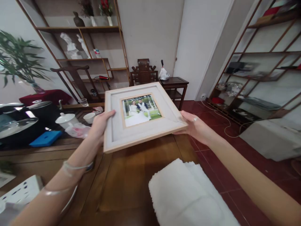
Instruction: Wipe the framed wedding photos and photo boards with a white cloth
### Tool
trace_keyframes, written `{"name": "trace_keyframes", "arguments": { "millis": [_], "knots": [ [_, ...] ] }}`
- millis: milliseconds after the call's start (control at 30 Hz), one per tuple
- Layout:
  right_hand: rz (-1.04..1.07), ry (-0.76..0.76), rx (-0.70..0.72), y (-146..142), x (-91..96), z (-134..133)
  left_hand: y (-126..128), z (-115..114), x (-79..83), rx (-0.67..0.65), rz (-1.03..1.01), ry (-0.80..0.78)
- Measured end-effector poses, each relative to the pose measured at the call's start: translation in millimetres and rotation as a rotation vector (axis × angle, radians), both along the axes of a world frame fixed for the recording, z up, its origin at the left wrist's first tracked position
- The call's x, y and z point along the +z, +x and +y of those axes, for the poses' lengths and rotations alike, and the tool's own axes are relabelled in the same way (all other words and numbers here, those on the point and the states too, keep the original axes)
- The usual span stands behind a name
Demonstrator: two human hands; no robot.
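A square picture frame (113, 131) with a pale wood edge and a wide white mat is held up over the wooden table (131, 175), tilted toward me. In its middle is a photo (142, 110) of two people on grass, one in a white gown. My left hand (100, 124) grips the frame's left side, thumb on the front. My right hand (194, 125), with a ring on one finger, holds the right corner; its other fingers are partly hidden behind. Below the frame, toward me, lies a folded white cloth (188, 194) on the table.
On the left stand a black pan (21, 128), a white lidded pot (67, 120), a blue block (45, 138) and a glass (83, 102). A white power strip (22, 190) lies near my left forearm. Behind are a wooden chair (144, 72), a small side table (175, 82) and shelves (77, 29).
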State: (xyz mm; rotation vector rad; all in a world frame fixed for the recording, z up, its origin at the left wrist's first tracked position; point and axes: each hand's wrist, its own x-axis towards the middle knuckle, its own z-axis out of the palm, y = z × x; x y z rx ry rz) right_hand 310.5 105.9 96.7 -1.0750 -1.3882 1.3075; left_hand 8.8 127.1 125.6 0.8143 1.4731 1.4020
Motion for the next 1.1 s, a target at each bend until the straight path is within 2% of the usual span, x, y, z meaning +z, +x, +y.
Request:
{"name": "trace_keyframes", "arguments": {
  "millis": [67, 133, 200, 333, 467, 667, 900, 1000, 1100],
  "knots": [
    [-0.092, -0.029, -0.148, -0.5, -5.0, 27.0, 18.4, 25.4, -8.3, -0.131, 0.157, 0.053],
    [-0.236, -0.015, -0.306, 6.4, -16.6, 45.8, 30.5, 49.3, -18.0, -0.280, 0.487, 0.082],
    [-0.351, -0.019, -0.378, 19.0, -30.1, 59.9, 37.5, 71.2, -26.8, -0.348, 0.586, 0.082],
    [-0.607, -0.053, -0.402, 44.2, -49.2, 85.3, 46.6, 106.2, -40.4, -0.428, 0.825, 0.031],
    [-0.882, -0.056, -0.339, 53.4, -55.3, 107.0, 57.5, 127.2, -55.0, -0.448, 1.056, -0.026],
    [-1.171, -0.047, -0.264, 55.6, -53.6, 116.7, 69.0, 138.2, -75.7, -0.516, 1.286, -0.038],
    [-1.350, 0.006, -0.259, 46.8, -52.7, 110.8, 73.0, 141.9, -83.7, -0.521, 1.423, -0.019],
    [-1.356, 0.044, -0.288, 41.7, -47.6, 103.2, 75.5, 134.0, -82.6, -0.473, 1.463, 0.013],
    [-1.331, 0.128, -0.347, 40.3, -31.9, 70.6, 80.7, 107.4, -72.6, -0.410, 1.490, 0.105]
  ]
}}
